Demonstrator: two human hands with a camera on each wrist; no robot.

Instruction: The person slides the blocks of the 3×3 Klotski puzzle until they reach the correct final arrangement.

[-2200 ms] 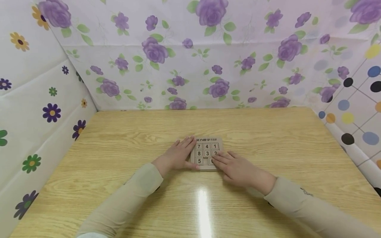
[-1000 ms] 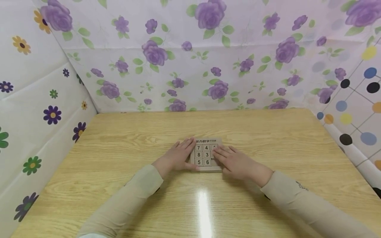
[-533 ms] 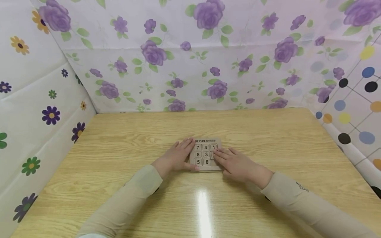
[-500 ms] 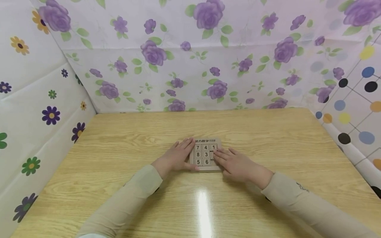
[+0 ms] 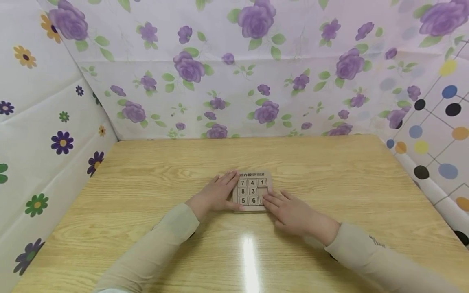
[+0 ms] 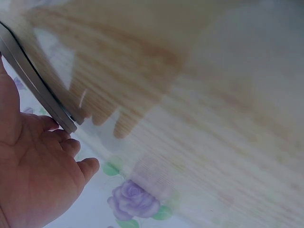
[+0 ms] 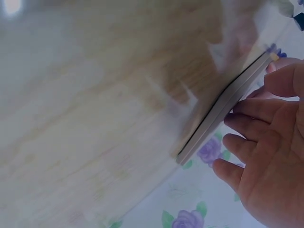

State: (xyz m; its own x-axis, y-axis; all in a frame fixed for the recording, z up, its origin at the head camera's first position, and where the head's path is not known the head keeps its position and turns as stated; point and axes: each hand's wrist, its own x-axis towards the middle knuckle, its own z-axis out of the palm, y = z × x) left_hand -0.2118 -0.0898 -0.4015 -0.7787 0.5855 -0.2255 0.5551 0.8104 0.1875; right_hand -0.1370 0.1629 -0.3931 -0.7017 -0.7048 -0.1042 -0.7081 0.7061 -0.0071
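The near-right tile [image 5: 261, 200] is partly covered by the right hand [image 5: 293, 212], fingers straight; the number board [image 5: 252, 208] on the surface [image 5: 311, 158] is touched by the left hand [image 5: 216, 194], fingers extended. Numbers are left out of sequence around a gap [image 5: 262, 191]; sliding seems unfinished. The title [image 5: 252, 174] is pointed away, the long axis seemingly near-to-far.

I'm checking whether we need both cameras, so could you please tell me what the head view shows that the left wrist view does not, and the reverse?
Only the head view shows the number tiles, the right hand and the dotted sheet.

Only the left wrist view shows the palm side of the left hand and hand-shaped patches on the tabletop, probably reflections.

Both show the left hand, the number board, the tabletop and the purple-flowered sheet.
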